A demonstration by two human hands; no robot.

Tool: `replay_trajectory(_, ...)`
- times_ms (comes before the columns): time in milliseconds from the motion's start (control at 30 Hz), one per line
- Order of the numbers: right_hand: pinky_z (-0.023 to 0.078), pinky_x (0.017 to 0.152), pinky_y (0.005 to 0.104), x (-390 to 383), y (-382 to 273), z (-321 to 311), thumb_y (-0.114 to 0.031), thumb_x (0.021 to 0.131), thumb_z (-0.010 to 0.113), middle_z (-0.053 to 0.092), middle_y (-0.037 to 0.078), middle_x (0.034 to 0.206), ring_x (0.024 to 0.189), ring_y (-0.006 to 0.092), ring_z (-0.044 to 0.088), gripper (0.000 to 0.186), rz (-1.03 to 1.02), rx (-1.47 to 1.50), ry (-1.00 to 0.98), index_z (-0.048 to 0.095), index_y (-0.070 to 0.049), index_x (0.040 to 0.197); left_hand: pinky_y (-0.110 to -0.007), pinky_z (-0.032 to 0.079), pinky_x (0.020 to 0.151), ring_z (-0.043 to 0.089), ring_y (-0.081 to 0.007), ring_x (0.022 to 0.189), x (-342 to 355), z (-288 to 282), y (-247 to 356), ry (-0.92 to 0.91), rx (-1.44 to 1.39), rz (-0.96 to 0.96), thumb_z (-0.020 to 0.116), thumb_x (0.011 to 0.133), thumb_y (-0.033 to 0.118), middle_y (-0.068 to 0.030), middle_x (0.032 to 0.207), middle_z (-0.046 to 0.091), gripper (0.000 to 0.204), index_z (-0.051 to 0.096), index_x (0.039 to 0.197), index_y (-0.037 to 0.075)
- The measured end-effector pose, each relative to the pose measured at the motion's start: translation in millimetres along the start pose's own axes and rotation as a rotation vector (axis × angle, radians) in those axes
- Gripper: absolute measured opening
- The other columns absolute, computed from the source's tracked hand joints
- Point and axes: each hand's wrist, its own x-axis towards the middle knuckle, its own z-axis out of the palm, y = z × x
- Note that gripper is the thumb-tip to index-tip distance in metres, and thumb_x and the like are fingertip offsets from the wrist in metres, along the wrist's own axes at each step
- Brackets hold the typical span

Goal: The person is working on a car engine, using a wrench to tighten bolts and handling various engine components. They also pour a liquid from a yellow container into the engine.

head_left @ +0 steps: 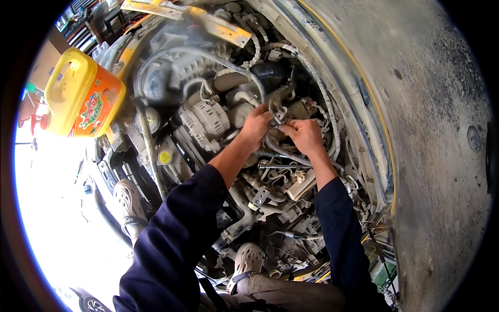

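Over the middle of an open engine bay, both my hands meet at a small grey metal pipe fitting [279, 113] with a bent, looped top. My left hand [255, 126] closes on its left side, fingertips pinched against it. From the right, my right hand [306, 137] pinches the same fitting low down with thumb and forefinger. A grey hose [283, 151] curves below my fingers. Left of my left hand sits the ribbed alternator [206, 122]. Under my right hand lies a long slim metal bar [285, 166], perhaps a ratchet. My fingers partly hide the fitting.
A yellow jug [73, 99] with an orange label stands at the left edge. A yellow-painted metal bar [192, 21] crosses the far side. My clog-style shoes [248, 260] rest among the engine parts. A worn grey panel [442, 156] rises at right.
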Motion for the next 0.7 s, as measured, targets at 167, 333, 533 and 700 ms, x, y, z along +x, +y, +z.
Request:
replay_trajectory(167, 0.048, 0.059, 0.0438, -2.9, 4.5, 3.7, -0.042, 0.088, 0.075, 0.065, 0.016, 0.063, 0.061, 0.0355, 0.065, 0.033, 0.004, -0.045, -0.02, 0.08, -0.01, 0.091, -0.024, 0.05, 0.066, 0.065, -0.0101, 0.084, 0.1, -4.1, -4.0, 0.027, -0.032, -0.048, 0.058, 0.098, 0.01, -0.0014, 0.104, 0.07, 0.03, 0.061, 0.128, 0.005)
replay_trajectory(333, 0.049, 0.059, 0.0437, -5.5, 1.7, -1.1, -0.041, 0.088, 0.076, 0.064, 0.016, 0.063, 0.061, 0.0363, 0.064, 0.031, 0.012, 0.01, -0.012, 0.081, -0.011, 0.093, -0.024, 0.053, 0.07, 0.066, -0.0104, 0.087, 3.2, -4.1, 3.3, -0.024, -0.054, -0.078, 0.056, 0.098, 0.007, -0.0012, 0.105, 0.07, 0.034, 0.06, 0.132, 0.006)
replay_trajectory(533, 0.048, 0.06, 0.0437, -8.9, 5.5, -4.2, -0.04, 0.087, 0.076, 0.065, 0.016, 0.065, 0.059, 0.0356, 0.063, 0.03, 0.027, -0.007, -0.039, 0.08, -0.011, 0.095, -0.028, 0.054, 0.069, 0.066, -0.0127, 0.086, 8.4, 0.8, 6.9, -0.06, -0.043, -0.116, 0.053, 0.098, 0.007, -0.0026, 0.104, 0.07, 0.036, 0.059, 0.134, 0.007)
replay_trajectory(700, 0.048, 0.06, 0.044, -8.4, 6.1, -3.4, -0.041, 0.087, 0.077, 0.064, 0.017, 0.065, 0.061, 0.0358, 0.064, 0.035, 0.023, 0.023, -0.041, 0.079, -0.007, 0.09, -0.036, 0.051, 0.069, 0.063, -0.0167, 0.08, 26.3, -11.4, 26.1, -0.038, -0.025, -0.329, 0.06, 0.095, 0.037, -0.0024, 0.092, 0.068, 0.039, 0.063, 0.124, 0.011)
